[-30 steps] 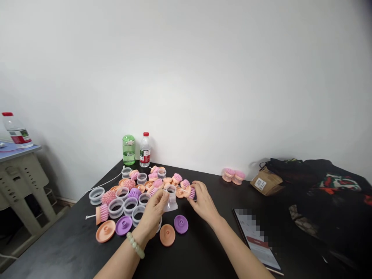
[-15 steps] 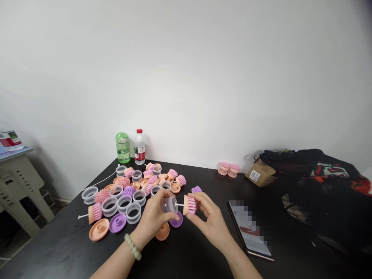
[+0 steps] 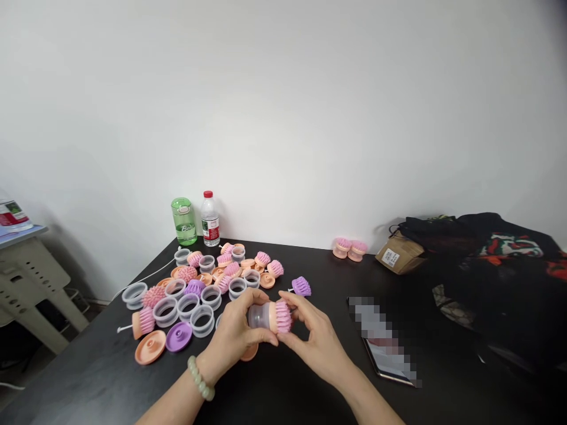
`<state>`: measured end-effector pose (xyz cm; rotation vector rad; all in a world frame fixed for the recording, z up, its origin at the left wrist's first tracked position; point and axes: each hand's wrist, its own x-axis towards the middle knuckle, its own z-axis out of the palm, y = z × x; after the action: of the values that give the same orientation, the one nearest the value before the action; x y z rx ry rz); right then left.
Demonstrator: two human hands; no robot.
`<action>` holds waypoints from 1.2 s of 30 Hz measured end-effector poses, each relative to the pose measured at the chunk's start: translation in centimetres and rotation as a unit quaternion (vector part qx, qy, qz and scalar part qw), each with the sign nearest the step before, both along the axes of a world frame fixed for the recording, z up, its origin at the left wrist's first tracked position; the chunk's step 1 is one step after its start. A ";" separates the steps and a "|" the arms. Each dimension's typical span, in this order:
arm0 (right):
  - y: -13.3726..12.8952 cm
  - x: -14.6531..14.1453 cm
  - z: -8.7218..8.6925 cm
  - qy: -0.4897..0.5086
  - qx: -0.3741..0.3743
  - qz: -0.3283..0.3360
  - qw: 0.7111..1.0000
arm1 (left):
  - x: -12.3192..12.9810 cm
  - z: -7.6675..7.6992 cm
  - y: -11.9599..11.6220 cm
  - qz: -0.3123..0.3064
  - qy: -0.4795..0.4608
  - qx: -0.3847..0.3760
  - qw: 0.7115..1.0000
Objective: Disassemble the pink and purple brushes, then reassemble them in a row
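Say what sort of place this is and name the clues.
Likely a small workroom for assembling by hand: piles of loose brush parts on a dark table and a cardboard parcel.

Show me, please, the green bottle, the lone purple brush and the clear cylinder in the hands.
green bottle [image 3: 183, 222], head view, on its body.
purple brush [image 3: 302, 287], head view, on its bristles.
clear cylinder [image 3: 257, 317], head view, on its wall.
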<state>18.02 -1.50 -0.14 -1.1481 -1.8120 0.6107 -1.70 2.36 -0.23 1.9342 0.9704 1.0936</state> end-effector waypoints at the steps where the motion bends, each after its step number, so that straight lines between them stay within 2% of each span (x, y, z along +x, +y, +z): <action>1: 0.0 0.0 0.1 0.002 -0.003 0.002 1.000 | 0.0 0.0 0.0 -0.003 -0.004 -0.006 1.000; 6: -0.1 0.2 0.7 -0.008 0.016 0.031 0.999 | 0.2 -0.1 -0.1 -0.017 -0.020 -0.039 0.999; 10: -0.1 0.6 0.9 -0.019 0.061 0.029 0.998 | 0.1 0.1 -0.2 -0.075 -0.080 -0.081 0.991; 12: -0.1 0.9 0.8 -0.023 0.070 0.020 0.997 | 0.0 0.2 -0.3 -0.092 -0.089 -0.070 0.989; 16: 0.0 1.1 0.5 -0.033 0.070 0.015 0.997 | -0.1 0.3 -0.5 -0.056 -0.036 -0.015 0.998; 20: -0.1 1.3 0.5 -0.053 0.074 0.018 0.996 | -0.1 0.5 -0.9 -0.025 -0.019 -0.020 0.999; 23: -0.2 1.5 0.7 -0.071 0.098 0.031 0.992 | 0.0 0.8 -1.1 -0.041 -0.028 -0.045 0.998; 27: -0.4 1.8 1.1 -0.090 0.135 0.087 0.983 | 0.0 1.3 -1.1 -0.088 -0.059 -0.106 0.989; 29: -0.5 1.9 1.3 -0.090 0.124 0.104 0.983 | 0.0 1.3 -1.1 -0.103 -0.067 -0.131 0.984; 31: -0.6 1.9 1.3 -0.086 0.091 0.087 0.988 | 0.0 1.1 -1.1 -0.109 -0.075 -0.134 0.982; 34: -0.6 1.4 1.4 -0.063 0.023 0.027 0.997 | 0.2 0.8 -1.1 -0.095 -0.073 -0.098 0.988; 36: -0.6 0.8 1.6 -0.030 -0.018 0.019 0.999 | 0.4 0.7 -1.3 -0.071 -0.041 -0.051 0.995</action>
<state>18.87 -2.13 1.49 -1.1695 -1.8854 0.6394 -1.33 1.11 0.47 1.8322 0.8142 1.0142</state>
